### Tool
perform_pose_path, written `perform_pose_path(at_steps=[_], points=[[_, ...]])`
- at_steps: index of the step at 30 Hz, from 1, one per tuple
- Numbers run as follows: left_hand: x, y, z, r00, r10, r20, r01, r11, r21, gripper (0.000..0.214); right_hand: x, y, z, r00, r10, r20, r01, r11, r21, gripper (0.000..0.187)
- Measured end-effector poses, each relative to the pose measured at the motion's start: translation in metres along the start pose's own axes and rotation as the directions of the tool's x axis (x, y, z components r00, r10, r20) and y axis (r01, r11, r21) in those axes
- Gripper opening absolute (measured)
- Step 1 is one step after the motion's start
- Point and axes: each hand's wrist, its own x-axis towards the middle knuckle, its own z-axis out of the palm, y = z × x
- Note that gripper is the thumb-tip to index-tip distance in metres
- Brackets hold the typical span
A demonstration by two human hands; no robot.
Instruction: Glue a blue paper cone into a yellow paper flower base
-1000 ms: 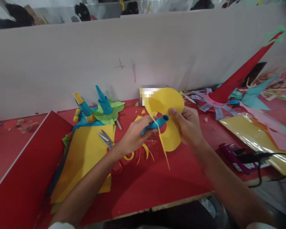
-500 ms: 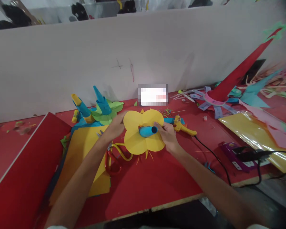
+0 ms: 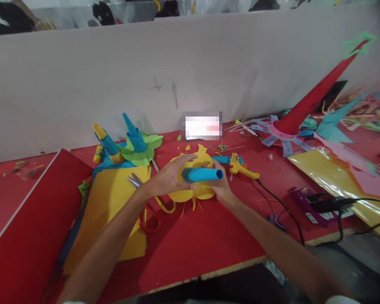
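A blue paper tube point(image 3: 205, 174) sticks out toward me, its open end pointing right. It passes through a yellow paper flower point(image 3: 205, 193) with rounded petals. My left hand point(image 3: 164, 175) curls around the tube's base from the left, fingers above and thumb below, against the yellow paper. On the right, my right hand point(image 3: 221, 185) is closed at the flower's edge, its fingertips partly hidden behind the tube. Scissors with red and yellow handles point(image 3: 150, 219) lie below my left forearm. A yellow glue gun point(image 3: 240, 166) rests just right of my right hand.
Yellow paper sheets point(image 3: 104, 211) and a red board point(image 3: 34, 219) lie at left. Blue cones on green paper leaves point(image 3: 139, 154) stand behind. A tall red cone point(image 3: 319, 90), a purple box with cables point(image 3: 307, 207) and glossy yellow sheet point(image 3: 319, 171) are at right.
My left hand has moved from the flower's left edge to around the tube's base. The tube reaches farther out to the right, and the petals now sit lower behind it.
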Motion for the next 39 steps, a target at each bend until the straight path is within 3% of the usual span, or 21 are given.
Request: perform_pose_path(at_steps=[5, 10, 13, 15, 18, 21, 23, 31, 39], points=[[0.004, -0.018, 0.008, 0.998, -0.049, 0.029, 0.047, 0.997, 0.063, 0.053, -0.001, -0.001, -0.002, 0.999, 0.033, 0.017, -0.034, 0.996, 0.088, 0.032], [0.005, -0.028, 0.016, 0.985, -0.116, -0.128, 0.101, 0.988, -0.12, 0.049, 0.004, 0.008, -0.01, 0.998, -0.02, 0.061, 0.022, 0.999, -0.032, 0.06], [0.005, -0.031, 0.025, 0.98, -0.134, -0.148, 0.095, 0.965, -0.244, 0.053, 0.007, 0.006, -0.019, 0.988, -0.152, 0.013, 0.151, 0.965, -0.216, 0.071], [0.005, -0.032, 0.031, 0.98, -0.146, -0.134, 0.109, 0.962, -0.249, 0.055, 0.008, 0.0, -0.025, 0.96, -0.28, 0.02, 0.27, 0.904, -0.333, 0.064], [0.005, -0.035, 0.037, 0.983, -0.138, -0.124, 0.113, 0.976, -0.189, 0.058, 0.006, -0.011, -0.028, 0.893, -0.381, 0.239, 0.449, 0.788, -0.422, 0.049], [0.004, -0.041, 0.037, 0.989, -0.119, -0.092, 0.112, 0.991, -0.079, 0.059, 0.004, -0.014, -0.027, 0.801, -0.325, 0.502, 0.553, 0.723, -0.414, 0.052], [0.003, -0.044, 0.033, 0.992, -0.114, -0.049, 0.115, 0.993, 0.012, 0.059, 0.003, -0.009, -0.026, 0.771, -0.261, 0.581, 0.566, 0.7, -0.436, 0.061], [-0.005, -0.051, 0.029, 0.985, -0.094, 0.144, 0.036, 0.931, 0.362, 0.065, 0.002, 0.01, -0.032, 0.729, -0.118, 0.674, 0.608, 0.564, -0.559, 0.076], [-0.008, -0.058, 0.038, 0.961, -0.2, 0.191, 0.061, 0.827, 0.559, 0.082, -0.003, 0.013, -0.034, 0.74, -0.023, 0.672, 0.612, 0.436, -0.66, 0.08]])
